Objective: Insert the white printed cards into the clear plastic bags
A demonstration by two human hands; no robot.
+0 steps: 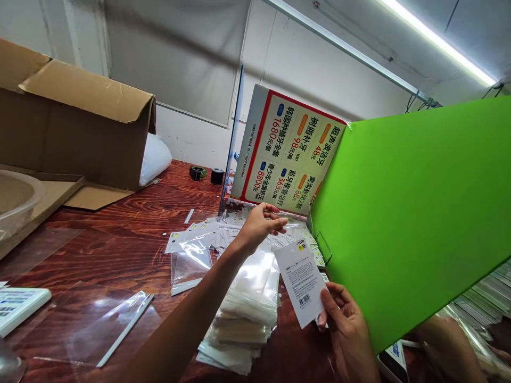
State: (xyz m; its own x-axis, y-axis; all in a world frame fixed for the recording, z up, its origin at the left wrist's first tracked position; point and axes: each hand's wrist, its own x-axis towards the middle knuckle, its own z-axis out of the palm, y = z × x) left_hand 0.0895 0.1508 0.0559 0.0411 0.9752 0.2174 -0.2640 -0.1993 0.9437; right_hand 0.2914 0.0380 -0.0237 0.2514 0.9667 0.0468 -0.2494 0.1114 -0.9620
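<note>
Left hand [259, 223] is stretched way out over the table, fingers pinched together on what looks like the edge of a thin clear plastic sleeve [275, 218] at the far end of the scattered pile of small white printed cards and clear bags [207, 234]. It's hard to tell exactly what's between the fingertips since it's all see-through. Right hand [345, 330] is close in, near the bottom, pinching a white rectangular paper card with small print, a barcode and a yellow tag at the top [301, 282] by its lower corner, holding it upright and a bit tilted.

Between the two hands sits a tall slumping stack of frosted clear plastic bags [247, 308] on the dark red wood-grain table [107, 250]. A big bright green plastic divider board [411, 213] blocks the right side, and a white and red printed sign with Chinese text [285, 151] stands behind the pile. An open brown cardboard box [75, 122] is off to the left. There's another hand [447, 346] low down behind the green board, which looks like someone else's.

What I'd worry about: that bag stack already leans, and the left forearm passes right over it, so a careless drag back could knock it sideways. The card is only held at a corner too, so it could slip or bend. And those clear sleeves cling together, so it'd be easy to grab two instead of one.
</note>
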